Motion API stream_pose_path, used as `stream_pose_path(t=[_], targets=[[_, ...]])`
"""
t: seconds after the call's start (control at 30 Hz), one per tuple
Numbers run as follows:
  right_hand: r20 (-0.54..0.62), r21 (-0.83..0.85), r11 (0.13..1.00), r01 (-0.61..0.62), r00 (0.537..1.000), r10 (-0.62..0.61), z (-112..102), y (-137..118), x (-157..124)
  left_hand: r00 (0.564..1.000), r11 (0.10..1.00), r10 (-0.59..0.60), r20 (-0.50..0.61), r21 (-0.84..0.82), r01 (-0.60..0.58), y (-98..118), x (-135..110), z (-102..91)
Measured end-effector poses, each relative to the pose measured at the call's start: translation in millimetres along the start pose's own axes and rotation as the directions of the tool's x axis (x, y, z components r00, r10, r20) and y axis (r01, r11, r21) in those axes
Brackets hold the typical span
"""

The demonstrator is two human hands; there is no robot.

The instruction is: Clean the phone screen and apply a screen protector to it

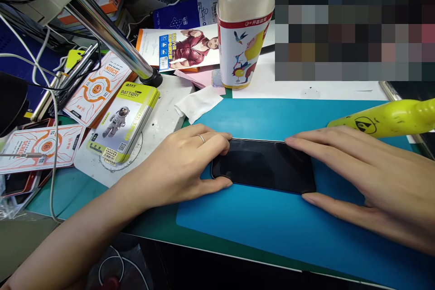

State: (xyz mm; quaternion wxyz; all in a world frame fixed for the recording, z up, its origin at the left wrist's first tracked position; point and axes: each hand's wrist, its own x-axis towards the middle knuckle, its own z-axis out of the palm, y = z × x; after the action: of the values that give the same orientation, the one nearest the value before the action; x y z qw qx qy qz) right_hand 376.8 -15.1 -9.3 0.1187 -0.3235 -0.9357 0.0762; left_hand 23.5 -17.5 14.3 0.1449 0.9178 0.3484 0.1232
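Note:
A smartphone (263, 165) with a dark, unlit screen lies face up on the blue mat (238, 217), its long side running left to right. My left hand (185, 163), with a ring on one finger, grips the phone's left end, fingers on the far edge and thumb on the near edge. At the other end, my right hand (360, 172) spans the phone, fingertips touching the far right corner and the thumb at the near right corner. The back and underside of the phone are hidden.
Behind the mat stands a bottle (243, 36). A yellow tool handle (384, 118) lies right, near my right hand. On the left are a battery box (124, 122), a screen box (98, 90) and a metal stand pole (112, 36). White tissue (200, 102) lies behind my left hand.

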Motion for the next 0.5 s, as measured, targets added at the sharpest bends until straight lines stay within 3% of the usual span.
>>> stream_pose_path(t=[0.07, 0.5], targets=[[0.046, -0.065, 0.997, 0.042, 0.998, -0.039, 1.2, 1.2, -1.8, 1.0, 1.0, 0.003, -0.003, 0.011, -0.003, 0.3, -0.2, 0.0], [0.036, -0.111, 0.993, 0.043, 0.999, -0.04, 6.3, 5.7, -7.3, 1.0, 1.0, -0.002, -0.016, 0.024, 0.002, 0.1, -1.0, 1.1]])
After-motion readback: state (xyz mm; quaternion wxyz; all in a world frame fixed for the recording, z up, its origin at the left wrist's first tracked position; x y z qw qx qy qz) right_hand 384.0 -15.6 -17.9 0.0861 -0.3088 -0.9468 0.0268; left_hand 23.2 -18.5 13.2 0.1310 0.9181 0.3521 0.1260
